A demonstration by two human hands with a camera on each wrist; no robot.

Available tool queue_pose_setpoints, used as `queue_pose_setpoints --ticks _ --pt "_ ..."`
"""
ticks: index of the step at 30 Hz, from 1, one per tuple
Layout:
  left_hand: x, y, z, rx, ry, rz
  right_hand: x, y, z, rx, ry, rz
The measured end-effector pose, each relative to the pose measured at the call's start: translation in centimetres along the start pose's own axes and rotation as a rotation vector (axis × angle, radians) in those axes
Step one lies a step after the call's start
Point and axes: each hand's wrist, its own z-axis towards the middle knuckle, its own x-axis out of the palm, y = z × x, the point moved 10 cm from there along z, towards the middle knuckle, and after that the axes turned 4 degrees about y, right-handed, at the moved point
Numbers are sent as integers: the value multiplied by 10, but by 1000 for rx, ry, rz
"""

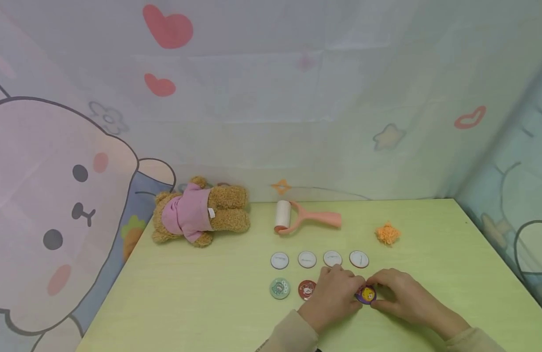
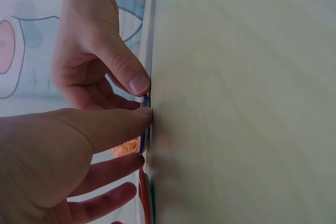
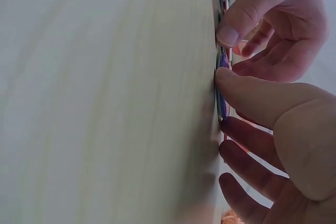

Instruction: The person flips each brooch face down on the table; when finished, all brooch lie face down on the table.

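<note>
A round purple button badge point(image 1: 366, 294) with a yellow figure lies low at the tabletop, between my two hands. My left hand point(image 1: 334, 297) grips it from the left, its thumb on the near edge. From the right, my right hand point(image 1: 403, 298) holds the same badge between thumb and forefinger. Edge-on, the purple badge point(image 2: 143, 129) shows between the fingers in the left wrist view, and the badge point(image 3: 223, 93) appears likewise in the right wrist view. Left of my left hand lie a red badge point(image 1: 306, 290), partly covered, and a green badge point(image 1: 280, 288).
Behind the hands runs a row of several badges point(image 1: 307, 259) with white backs up. Farther back on the light green table point(image 1: 174, 303) lie a lint roller point(image 1: 315, 217) with a pink handle, a teddy bear point(image 1: 191, 210) in pink clothing, and a fuzzy orange clump point(image 1: 388, 234).
</note>
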Motion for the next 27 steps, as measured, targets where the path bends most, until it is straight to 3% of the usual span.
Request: queue_pose_setpoints --ticks 5,10,27 --pt "-3 -2 -1 4 -18 25 0 1 -2 -23 -6 -7" --pt "-5 -4 -2 12 -26 39 2 -3 -3 7 10 -33" --pt "-6 -4 -3 22 -45 13 -3 -4 -5 29 0 52"
